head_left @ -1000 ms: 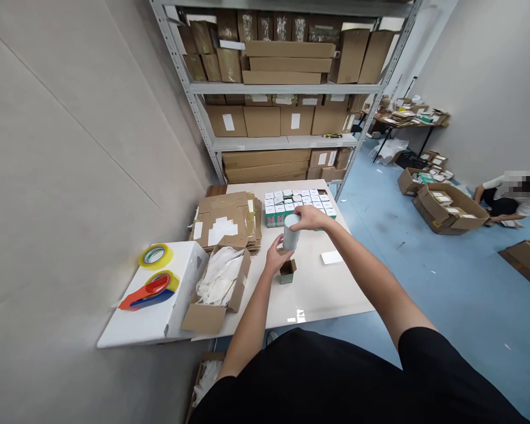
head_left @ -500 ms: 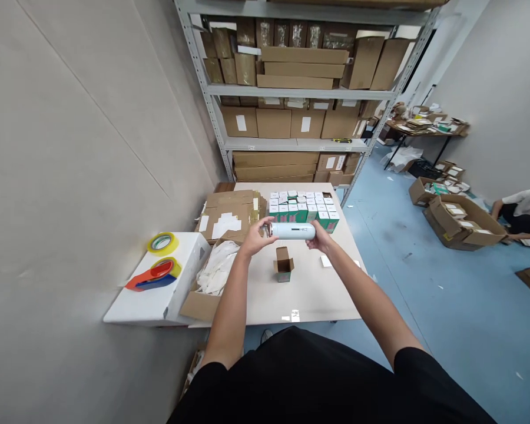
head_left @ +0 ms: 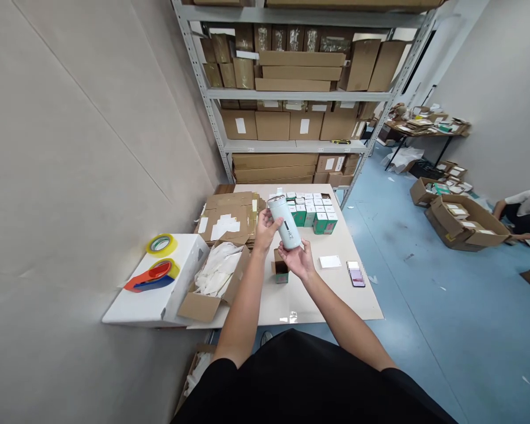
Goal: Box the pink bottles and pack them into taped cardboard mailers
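Observation:
A light blue tumbler (head_left: pixel 285 224) with dark lettering and a metallic-looking rim is held tilted above the table, its top toward the upper left. My left hand (head_left: pixel 267 231) wraps around its upper side, thumb across the front. At the base, my right hand (head_left: pixel 297 259) supports the tumbler from below, palm turned up. Beneath them stands a small green-and-brown carton (head_left: pixel 281 277) with its flaps up, partly hidden by the right hand. Several white-topped green boxes (head_left: pixel 320 222) stand in rows behind the tumbler.
Left of my hands are an open carton (head_left: pixel 203 307) of white bags, flattened cardboard (head_left: pixel 221 206) and a tape dispenser (head_left: pixel 152 277). A white box (head_left: pixel 330 262) and a phone (head_left: pixel 356 274) lie right. Metal shelving (head_left: pixel 291 145) stands behind; a person (head_left: pixel 527 212) is far right.
The tumbler has turned from lying level to a steep tilt, its top rising. My right hand has moved down and left under its base. The phone on the right is now uncovered.

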### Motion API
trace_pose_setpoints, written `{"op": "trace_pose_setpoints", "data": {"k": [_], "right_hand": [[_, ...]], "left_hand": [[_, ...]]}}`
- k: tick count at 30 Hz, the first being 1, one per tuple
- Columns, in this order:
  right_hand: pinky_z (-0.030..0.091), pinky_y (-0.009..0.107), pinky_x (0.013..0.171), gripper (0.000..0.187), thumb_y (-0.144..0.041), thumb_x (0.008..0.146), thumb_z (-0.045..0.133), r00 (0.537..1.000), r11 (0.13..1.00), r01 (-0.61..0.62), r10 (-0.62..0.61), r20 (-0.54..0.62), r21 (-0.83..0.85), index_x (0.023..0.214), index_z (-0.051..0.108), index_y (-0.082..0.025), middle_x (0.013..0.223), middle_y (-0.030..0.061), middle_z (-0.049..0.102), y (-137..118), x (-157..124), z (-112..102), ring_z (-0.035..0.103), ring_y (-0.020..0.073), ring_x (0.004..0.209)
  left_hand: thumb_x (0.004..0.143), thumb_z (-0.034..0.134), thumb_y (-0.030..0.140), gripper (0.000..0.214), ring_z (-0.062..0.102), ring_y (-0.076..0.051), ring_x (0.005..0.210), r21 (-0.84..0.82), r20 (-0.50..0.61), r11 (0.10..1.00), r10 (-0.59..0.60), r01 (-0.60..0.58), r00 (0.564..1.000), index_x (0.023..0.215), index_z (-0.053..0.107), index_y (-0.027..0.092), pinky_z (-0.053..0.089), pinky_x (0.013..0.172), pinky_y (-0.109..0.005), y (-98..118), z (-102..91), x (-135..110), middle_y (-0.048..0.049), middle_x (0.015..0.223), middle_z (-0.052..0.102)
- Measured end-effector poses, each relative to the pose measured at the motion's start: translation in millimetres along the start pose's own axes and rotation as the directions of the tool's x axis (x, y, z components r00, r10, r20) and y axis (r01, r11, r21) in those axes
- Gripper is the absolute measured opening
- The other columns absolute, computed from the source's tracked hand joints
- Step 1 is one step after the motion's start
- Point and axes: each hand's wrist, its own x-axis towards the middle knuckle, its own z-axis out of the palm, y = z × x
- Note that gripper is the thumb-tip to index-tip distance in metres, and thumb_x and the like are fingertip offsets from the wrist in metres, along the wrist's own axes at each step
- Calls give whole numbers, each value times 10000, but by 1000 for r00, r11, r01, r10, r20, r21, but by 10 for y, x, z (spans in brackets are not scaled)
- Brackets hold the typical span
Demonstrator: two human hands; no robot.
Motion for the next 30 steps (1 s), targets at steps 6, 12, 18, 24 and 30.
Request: {"op": "trace_pose_setpoints", "data": {"k": [6,12,18,24,30], "right_hand": [[634,509,871,666,-742,803,566,998,989,-21,29,53,-147,1232,577,-233,1158,142,726,-74,-113,-39,682,327,1133],[614,514,894,614,-599,773,715,995,979,60,-43,88,-193,1271,550,-279,1264,102,704,-223,-161,-54,683,327,1156],[614,428,881,694,-424,695,858,973,927,225,-231,16,-299,1295,516,-359,1283,42,686,-320,-210,-78,658,279,1187],[621,419,855,767,-435,698,850,980,926,198,-198,34,-321,1383,510,-376,1322,48,671,-371,-233,-84,675,283,1147],[595,432,944,1014,-349,615,937,941,848,282,-335,-41,-449,1490,426,-359,1250,51,688,-379,-230,1,667,281,1149]], "left_hand": [[679,940,475,785,710,-220,1000,-77,19,995,-56,57,998,1272,481,242,544,960,-396,-29,74,-27,-43,1052,721],[723,909,525,916,705,-270,1099,-111,150,988,-93,110,984,1448,425,243,546,991,-448,111,123,-58,-104,1191,720],[669,968,430,1125,692,-270,1123,-7,166,995,-96,99,981,1599,352,284,552,1009,-437,205,199,-14,-127,1328,636],[666,966,383,1143,699,-289,1129,-30,192,990,-127,135,973,1619,346,270,543,1036,-467,199,229,34,-121,1280,675],[693,951,415,1105,659,-313,1239,-10,188,993,-115,119,975,1616,358,283,508,1098,-487,149,275,56,-140,1384,646]]}}
